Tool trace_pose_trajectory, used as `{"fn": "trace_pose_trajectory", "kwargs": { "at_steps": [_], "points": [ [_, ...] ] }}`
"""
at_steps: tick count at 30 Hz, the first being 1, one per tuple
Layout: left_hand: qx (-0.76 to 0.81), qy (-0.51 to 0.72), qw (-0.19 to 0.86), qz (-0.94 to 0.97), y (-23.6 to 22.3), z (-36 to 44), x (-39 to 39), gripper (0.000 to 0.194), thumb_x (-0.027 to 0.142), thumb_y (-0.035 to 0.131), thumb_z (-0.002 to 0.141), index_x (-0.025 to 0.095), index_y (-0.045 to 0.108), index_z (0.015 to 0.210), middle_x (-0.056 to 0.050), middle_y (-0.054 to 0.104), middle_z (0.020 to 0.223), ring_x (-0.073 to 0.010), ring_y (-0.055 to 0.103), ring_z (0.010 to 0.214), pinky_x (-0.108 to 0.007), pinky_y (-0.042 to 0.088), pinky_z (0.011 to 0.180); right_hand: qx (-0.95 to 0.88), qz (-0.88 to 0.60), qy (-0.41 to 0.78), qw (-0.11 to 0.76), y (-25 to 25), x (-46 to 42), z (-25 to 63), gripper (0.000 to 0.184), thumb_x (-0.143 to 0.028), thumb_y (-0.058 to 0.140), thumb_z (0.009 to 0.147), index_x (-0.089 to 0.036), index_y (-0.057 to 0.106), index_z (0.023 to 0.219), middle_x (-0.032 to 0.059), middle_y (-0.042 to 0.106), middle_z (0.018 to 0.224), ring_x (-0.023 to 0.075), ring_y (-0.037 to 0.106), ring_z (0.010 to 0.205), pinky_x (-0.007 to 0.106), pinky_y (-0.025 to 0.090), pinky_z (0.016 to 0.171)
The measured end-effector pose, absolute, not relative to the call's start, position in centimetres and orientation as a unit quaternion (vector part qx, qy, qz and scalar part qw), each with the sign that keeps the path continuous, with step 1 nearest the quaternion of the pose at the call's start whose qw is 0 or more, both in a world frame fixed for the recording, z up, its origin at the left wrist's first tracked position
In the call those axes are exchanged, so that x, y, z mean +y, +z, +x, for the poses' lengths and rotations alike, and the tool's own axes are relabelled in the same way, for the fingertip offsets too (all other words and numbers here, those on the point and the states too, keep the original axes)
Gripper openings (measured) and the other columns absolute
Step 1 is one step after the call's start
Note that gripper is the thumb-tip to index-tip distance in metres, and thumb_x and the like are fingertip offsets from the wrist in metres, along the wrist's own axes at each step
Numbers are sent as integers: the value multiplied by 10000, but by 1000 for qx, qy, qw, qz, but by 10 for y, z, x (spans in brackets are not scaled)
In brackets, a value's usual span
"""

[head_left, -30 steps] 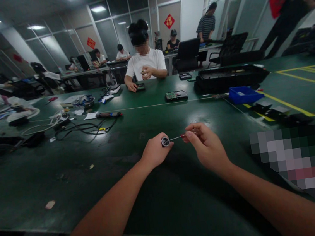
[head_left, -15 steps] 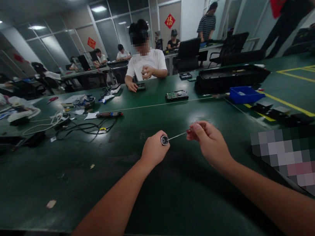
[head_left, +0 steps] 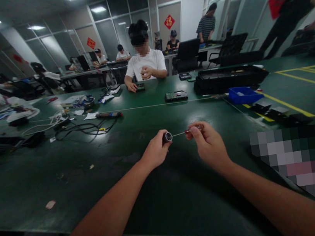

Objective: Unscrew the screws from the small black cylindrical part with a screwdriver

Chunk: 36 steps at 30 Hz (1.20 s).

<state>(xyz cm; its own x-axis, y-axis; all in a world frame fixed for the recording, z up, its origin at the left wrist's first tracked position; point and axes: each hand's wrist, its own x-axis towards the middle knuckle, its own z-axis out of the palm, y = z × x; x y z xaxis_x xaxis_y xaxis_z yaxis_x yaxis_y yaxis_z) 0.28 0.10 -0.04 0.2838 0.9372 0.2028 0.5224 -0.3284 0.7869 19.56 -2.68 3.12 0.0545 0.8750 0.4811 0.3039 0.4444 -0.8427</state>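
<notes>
My left hand (head_left: 155, 151) is wrapped round a short black cylindrical part (head_left: 167, 137) with a silvery rim, its open end turned toward the right. In my right hand (head_left: 212, 145) is a screwdriver (head_left: 188, 131) with a reddish handle, pinched between thumb and fingers. Its thin metal shaft points left, and the tip reaches the open end of the cylinder. Whether the tip touches anything inside is too small to make out. Both hands are held above the green tabletop (head_left: 168, 194), and the fingers partly cover the cylinder and the handle.
Beyond my hands lies a hard drive (head_left: 176, 96). A blue bin (head_left: 245, 94), black blocks (head_left: 280, 113) and a long black tray (head_left: 231, 78) are at the right. Cables (head_left: 85, 129) and an electric screwdriver (head_left: 108, 115) lie left. A person (head_left: 146, 63) sits opposite, handling a part.
The cylinder has tilted and shifted slightly right in my left hand, showing more of its dark side. The gap between my hands has narrowed a little.
</notes>
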Motion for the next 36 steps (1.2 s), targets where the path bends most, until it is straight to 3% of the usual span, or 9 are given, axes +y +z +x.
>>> {"fn": "trace_pose_trajectory", "kwargs": {
  "at_steps": [8,16,22,25,29,36],
  "points": [
    [474,320,328,752,-3,4,0,246,247,503,950,236,487,1196,-4,604,923,-130,611,685,-267,467,650,-643,-476,234,553,32,-28,196,237,-420,505,987,-208,596,1040,60,717,868,203,702,791,369,548,748],
    [491,302,277,769,2,3,-2,207,255,497,949,220,475,1151,-21,624,949,-169,603,832,-287,438,726,-656,-471,236,541,32,-29,196,245,-430,511,984,-209,605,1027,57,727,857,207,712,785,359,548,731],
    [496,280,265,778,2,2,0,218,274,526,932,225,494,1141,-10,632,907,-167,585,773,-282,399,673,-708,-501,130,481,41,-36,198,267,-479,648,896,-214,676,893,36,738,751,194,690,661,322,499,632],
    [508,277,255,775,3,2,0,188,292,567,915,229,527,1088,1,643,871,-162,575,746,-274,382,655,-720,-498,119,469,43,-38,198,246,-455,623,914,-214,671,928,36,740,750,185,679,626,306,478,587],
    [533,301,233,755,5,2,0,141,341,614,899,224,569,964,18,643,808,-153,565,708,-267,351,617,-748,-454,152,460,41,-40,197,194,-345,509,976,-212,614,1070,49,749,861,190,711,746,312,510,677],
    [554,308,213,744,3,1,1,191,388,667,865,220,589,819,30,635,740,-140,542,664,-265,328,587,-758,-456,154,441,41,-43,192,201,-382,488,995,-229,617,996,18,686,764,175,657,662,302,462,614]
  ]
}}
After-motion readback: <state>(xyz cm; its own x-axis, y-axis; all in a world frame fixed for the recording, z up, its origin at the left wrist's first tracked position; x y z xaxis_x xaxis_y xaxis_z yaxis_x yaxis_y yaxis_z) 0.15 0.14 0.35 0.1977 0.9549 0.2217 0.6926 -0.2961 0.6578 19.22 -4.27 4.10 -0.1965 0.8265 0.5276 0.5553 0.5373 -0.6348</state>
